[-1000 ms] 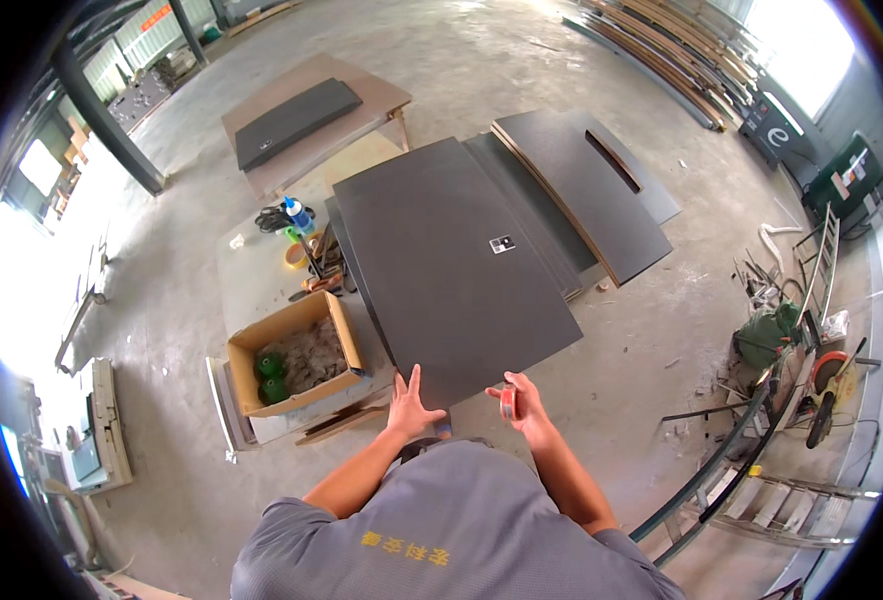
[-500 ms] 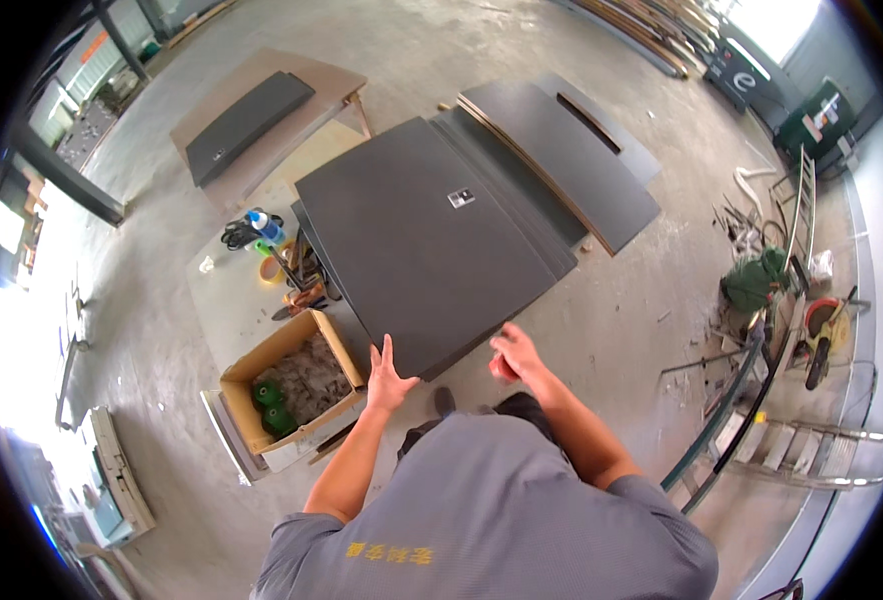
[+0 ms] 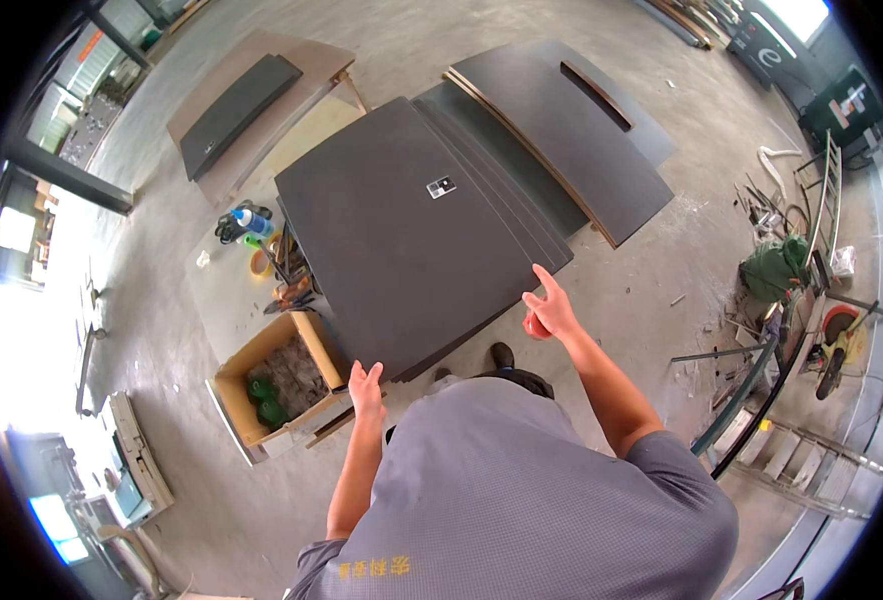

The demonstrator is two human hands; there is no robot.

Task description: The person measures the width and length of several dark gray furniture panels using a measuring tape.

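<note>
A large dark grey panel [image 3: 381, 250] lies on top of a stack in front of me, with a small black-and-white label [image 3: 441, 187] on it. My right hand [image 3: 555, 310] is at the panel's right near edge, index finger stretched toward its corner. Its other fingers curl round a small red object [image 3: 535, 326], mostly hidden, whose kind I cannot make out. By the panel's near left corner is my left hand [image 3: 366, 388], fingers apart and holding nothing; whether it touches the edge I cannot tell.
Left of the stack stands an open cardboard box [image 3: 223, 398] with green rolls and scraps. Beyond it lie tools, yellow tape [image 3: 260, 263] and a blue bottle [image 3: 253, 222]. More dark panels [image 3: 561, 140] rest at the far right. A stepladder [image 3: 811, 465] lies on the right.
My right hand has moved forward and right along the panel's edge, its index finger now extended. My left hand has drawn back slightly toward me. The view has shifted a little.
</note>
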